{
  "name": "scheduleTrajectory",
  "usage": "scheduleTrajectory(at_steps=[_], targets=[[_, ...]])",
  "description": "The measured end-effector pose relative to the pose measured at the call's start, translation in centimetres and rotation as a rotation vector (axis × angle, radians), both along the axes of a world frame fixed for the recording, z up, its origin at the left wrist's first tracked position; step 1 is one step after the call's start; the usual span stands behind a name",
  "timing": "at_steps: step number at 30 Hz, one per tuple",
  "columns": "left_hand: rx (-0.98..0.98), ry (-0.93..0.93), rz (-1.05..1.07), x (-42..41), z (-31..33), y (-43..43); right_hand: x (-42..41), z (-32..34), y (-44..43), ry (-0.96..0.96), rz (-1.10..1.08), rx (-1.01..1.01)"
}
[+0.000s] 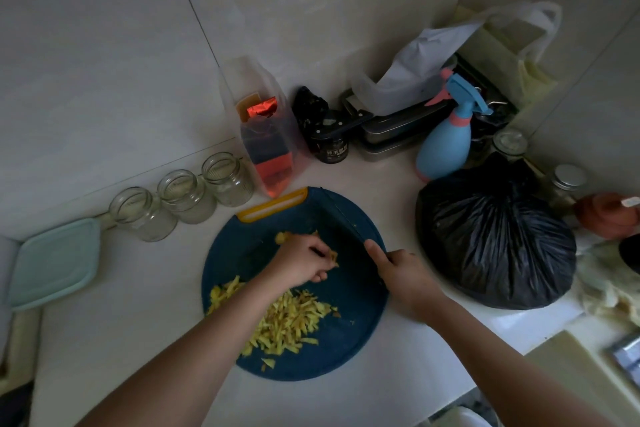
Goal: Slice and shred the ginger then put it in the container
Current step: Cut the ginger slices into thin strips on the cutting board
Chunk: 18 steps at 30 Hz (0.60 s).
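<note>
On the round blue cutting board (353, 343) lies a heap of yellow shredded ginger (287, 319) at the near left. My left hand (304, 260) sits at the board's middle with curled fingers holding down a few ginger slices (333, 257). My right hand (405, 276) grips the handle of a dark knife (341, 217), forefinger laid along the spine; the blade points away toward the board's far edge, just right of the slices. A pale green lidded container (55, 263) sits at the far left of the counter.
Three empty glass jars (183, 196) line the wall behind the board. A full black rubbish bag (495, 239) sits close to the board's right side. A blue spray bottle (446, 146), tins, a plastic bag and a clear packet (266, 135) crowd the back corner.
</note>
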State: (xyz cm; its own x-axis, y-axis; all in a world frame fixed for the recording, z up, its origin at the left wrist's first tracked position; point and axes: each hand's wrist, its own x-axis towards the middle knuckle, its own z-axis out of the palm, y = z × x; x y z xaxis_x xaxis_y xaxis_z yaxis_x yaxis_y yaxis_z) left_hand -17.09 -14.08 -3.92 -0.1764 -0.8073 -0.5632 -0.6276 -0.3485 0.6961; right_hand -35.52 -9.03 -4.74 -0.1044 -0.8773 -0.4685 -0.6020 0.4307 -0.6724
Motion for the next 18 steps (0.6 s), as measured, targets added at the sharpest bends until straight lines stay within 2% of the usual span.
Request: scheduleTrajectory(at_steps=[4,12,18], targets=[[-0.274,-0.247,-0.157,0.0,-0.5,0.9,0.1,0.1,-0.1,0.006,0.012,-0.001],[-0.248,-0.21,-0.125,-0.2,-0.6,1.0,0.0,0.0,0.1,0.007,0.038,0.004],[-0.281,-0.306,-0.143,1.3,-0.7,0.2,0.1,0.1,0.1,0.031,0.053,0.003]])
